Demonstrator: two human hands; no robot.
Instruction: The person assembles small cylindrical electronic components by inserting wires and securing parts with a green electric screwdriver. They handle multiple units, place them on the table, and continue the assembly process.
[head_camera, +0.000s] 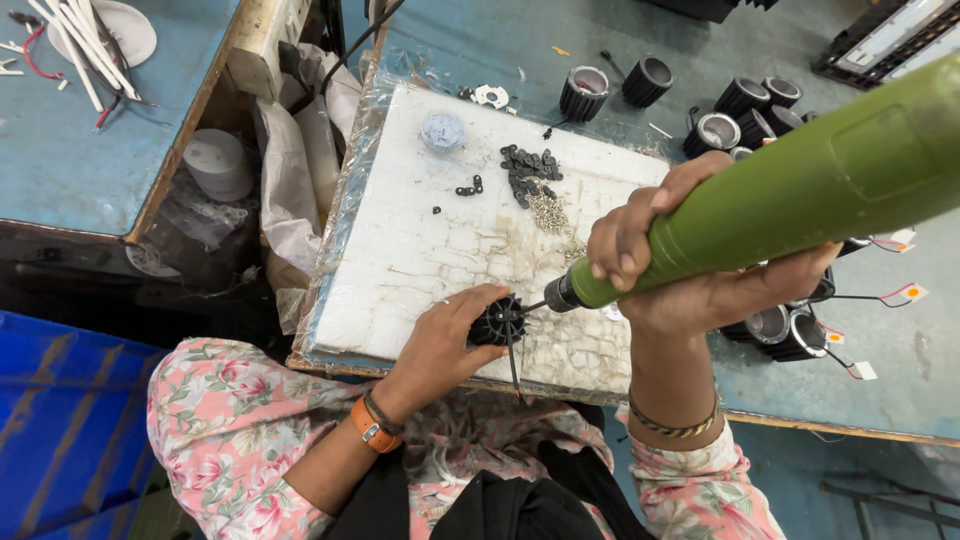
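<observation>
The right hand (690, 270) has its grip clamped on a smooth green electric screwdriver (800, 190), whose dark tip meets a black ribbed round housing (500, 320). The left hand (445, 345) closes its grip around that housing, pinning it near the front edge of a cracked, stained white foam board (420, 240) wrapped in clear film on the blue bench (900, 330). Small black clips (530, 170) and a heap of silvery screws (548, 212) lie toward the board's far edge. More finned black housings (745, 105) crowd the bench's far right corner, with wired ones beside the right wrist.
</observation>
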